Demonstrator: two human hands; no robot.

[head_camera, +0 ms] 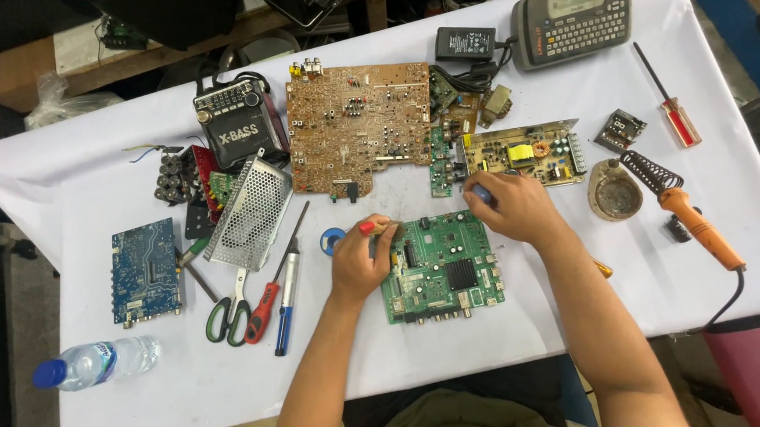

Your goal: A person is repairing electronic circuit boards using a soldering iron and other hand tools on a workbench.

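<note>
Two hands, left hand, right hand, one green circuit board

A table covered with a white cloth carries the work. On it lie a green circuit board, a large brown circuit board, a blue circuit board, a perforated metal cover, a small black radio and a grey label printer. Green-handled scissors, a red-handled screwdriver, an orange soldering iron and a water bottle lie around them.
</note>
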